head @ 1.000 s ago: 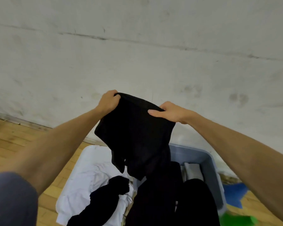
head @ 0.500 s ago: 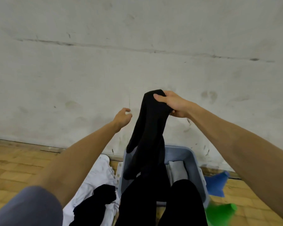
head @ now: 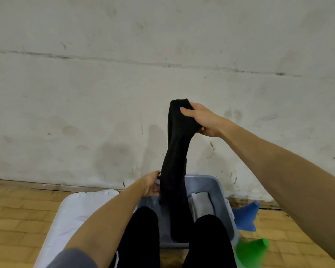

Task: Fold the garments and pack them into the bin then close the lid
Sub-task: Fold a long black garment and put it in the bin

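My right hand point(head: 199, 120) grips the top of a long black garment point(head: 175, 167), which hangs straight down into the grey-blue bin point(head: 223, 200) on the floor. My left hand point(head: 150, 185) is low at the garment's left edge, just over the bin's far left corner, its fingers against the cloth; whether it grips is hidden. A folded white garment point(head: 202, 205) lies inside the bin on the right. My black-trousered knees cover the bin's near side.
A white lid or cloth-covered sheet point(head: 79, 215) lies on the wooden floor left of the bin. A blue cloth point(head: 246, 215) and a green cloth point(head: 249, 252) lie to the right. A grubby white wall stands close behind.
My left hand let go of the garment's top, dropped down and now touches its lower part at the bin. My right hand kept holding the top; the view tilted down.
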A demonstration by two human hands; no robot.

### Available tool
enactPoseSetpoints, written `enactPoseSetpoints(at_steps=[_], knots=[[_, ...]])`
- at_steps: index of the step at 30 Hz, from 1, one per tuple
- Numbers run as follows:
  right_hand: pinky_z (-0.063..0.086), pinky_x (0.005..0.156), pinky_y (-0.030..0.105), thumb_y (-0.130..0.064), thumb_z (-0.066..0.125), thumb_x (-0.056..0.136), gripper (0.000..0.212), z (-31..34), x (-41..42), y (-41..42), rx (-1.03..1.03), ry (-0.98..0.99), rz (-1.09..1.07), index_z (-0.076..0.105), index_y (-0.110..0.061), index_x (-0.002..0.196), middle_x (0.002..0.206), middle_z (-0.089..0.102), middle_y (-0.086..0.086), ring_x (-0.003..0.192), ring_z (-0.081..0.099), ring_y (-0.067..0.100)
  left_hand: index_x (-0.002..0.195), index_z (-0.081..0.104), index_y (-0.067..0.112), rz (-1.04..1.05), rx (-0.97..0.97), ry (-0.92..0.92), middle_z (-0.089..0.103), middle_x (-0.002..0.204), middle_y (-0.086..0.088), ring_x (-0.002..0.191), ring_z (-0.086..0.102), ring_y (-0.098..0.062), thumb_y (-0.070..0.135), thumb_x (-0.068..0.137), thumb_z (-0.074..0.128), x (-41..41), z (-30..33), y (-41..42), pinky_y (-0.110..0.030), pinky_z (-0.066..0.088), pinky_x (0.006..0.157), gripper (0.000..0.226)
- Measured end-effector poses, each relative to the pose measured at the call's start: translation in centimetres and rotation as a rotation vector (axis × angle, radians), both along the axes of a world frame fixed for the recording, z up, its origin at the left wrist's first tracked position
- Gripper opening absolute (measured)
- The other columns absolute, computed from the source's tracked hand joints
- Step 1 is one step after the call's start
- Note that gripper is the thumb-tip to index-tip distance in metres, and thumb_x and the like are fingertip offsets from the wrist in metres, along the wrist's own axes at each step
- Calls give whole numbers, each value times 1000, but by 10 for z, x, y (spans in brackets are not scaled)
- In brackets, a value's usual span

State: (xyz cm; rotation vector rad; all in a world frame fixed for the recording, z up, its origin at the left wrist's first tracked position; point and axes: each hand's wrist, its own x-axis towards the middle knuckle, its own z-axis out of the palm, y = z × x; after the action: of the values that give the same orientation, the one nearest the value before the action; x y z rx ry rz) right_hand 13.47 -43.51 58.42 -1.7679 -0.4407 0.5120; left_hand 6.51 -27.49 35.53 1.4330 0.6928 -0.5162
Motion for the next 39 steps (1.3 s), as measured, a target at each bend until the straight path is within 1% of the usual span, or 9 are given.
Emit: enactPoseSetpoints(at_steps=[4, 9, 12, 17, 21, 25, 29, 32, 39], knots=[[30, 66, 32, -29, 53, 100, 17, 6, 5, -9, 26, 2, -27, 63, -22, 111, 102, 59, 8, 92, 49, 26, 72, 53, 10, 69, -38, 20, 54, 55, -5, 57, 49, -19, 28, 103, 44, -5, -1, -22, -23, 45, 41, 37], [22, 53, 26, -30, 53, 99, 17, 10, 10, -20, 40, 2, -49, 63, -21, 110, 96, 57, 8, 81, 43, 26, 107, 60, 1, 114, -252, 153, 62, 107, -15, 94, 58, -33, 59, 94, 47, -1, -19, -25, -42, 50, 78, 60], [19, 40, 21, -29, 52, 100, 17, 12, 9, -25, 41, -4, -56, 62, -20, 110, 88, 57, 3, 65, 41, 14, 107, 59, 1, 102, -325, 197, 62, 108, -17, 97, 57, -35, 60, 91, 52, -6, -18, -30, -45, 48, 83, 62], [20, 32, 17, -29, 47, 103, 18, 5, 15, -43, 48, 14, -136, 60, -17, 107, 64, 54, -6, 41, 37, 5, 101, 63, 5, 173, -376, 38, 66, 99, -15, 91, 59, -31, 38, 96, 54, -3, 0, -20, -43, 48, 85, 34], [23, 31, 18, -36, 43, 104, 27, -14, 21, -65, 64, 26, -304, 58, -15, 108, 52, 49, -7, 36, 37, 5, 113, 63, 9, 347, -178, -113, 65, 93, -6, 81, 60, -21, 36, 91, 62, 10, 3, 20, -31, 47, 61, 34], [30, 33, 19, -40, 39, 104, 35, -34, 27, -85, 61, 29, -464, 54, -12, 120, 69, 50, -1, 46, 47, 8, 106, 64, 6, 522, -19, -314, 66, 104, -9, 86, 61, -21, 26, 88, 71, 24, 24, 64, -35, 49, 75, 28], [55, 59, 32, -44, 39, 103, 32, -47, 28, -97, 94, 74, -523, 52, -20, 121, 101, 62, -2, 90, 61, 18, 92, 64, 5, 504, 86, -510, 67, 98, -9, 90, 62, -22, 22, 89, 70, 33, 66, 94, -34, 50, 81, 18], [53, 90, 41, -43, 38, 103, 34, -54, 33, -105, 73, 16, -558, 56, -20, 120, 111, 65, -1, 104, 63, 20, 87, 65, 9, 482, 95, -584, 69, 92, -9, 85, 67, -23, 22, 87, 73, 36, 96, 104, -33, 55, 74, 15], [53, 91, 40, -26, 49, 102, 20, -54, 39, -119, 172, -63, -740, 62, -11, 104, 101, 67, 6, 97, 64, 25, 109, 67, 4, 494, -46, -559, 72, 103, -10, 89, 72, -24, 23, 81, 79, 39, 139, 120, -33, 59, 65, 36]])
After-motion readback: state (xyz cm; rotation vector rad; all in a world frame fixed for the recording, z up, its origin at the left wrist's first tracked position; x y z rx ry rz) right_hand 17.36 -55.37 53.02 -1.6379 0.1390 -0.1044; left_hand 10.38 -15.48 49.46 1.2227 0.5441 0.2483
